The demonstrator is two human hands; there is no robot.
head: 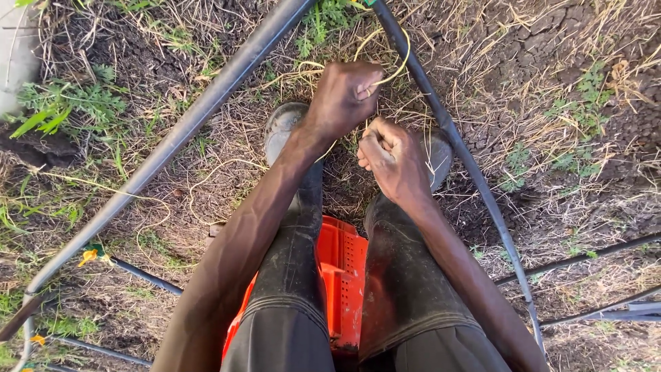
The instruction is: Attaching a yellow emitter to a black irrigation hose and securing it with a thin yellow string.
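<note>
The person stands over dry, straw-littered ground, both hands raised in front of the knees and busy with a thin yellow string (398,63). The left hand (342,96) is balled into a tight fist, its grip fully closed on the string, which leaves the fist at the upper right, arcs up and over beside the right-hand dark pipe (451,134), then curls back down. The right hand (392,160) sits just below and to the right of the left, nearly touching it, fingers curled shut; its grip seems to pinch the same string, though the strand is hidden between the fingers there. More loose string (206,176) trails off to the left across the ground in slack loops.

The string's taut part runs roughly up and away from the body, toward the top of the view. Two long pipes frame the hands: the right one slants from the top centre down to the lower right, and a thicker grey pipe (172,148) slants from the top centre down to the lower left. Below the hands are dark rubber boots (406,275), with an orange perforated crate (344,275) between the legs. Green weeds (65,103) grow at the left.
</note>
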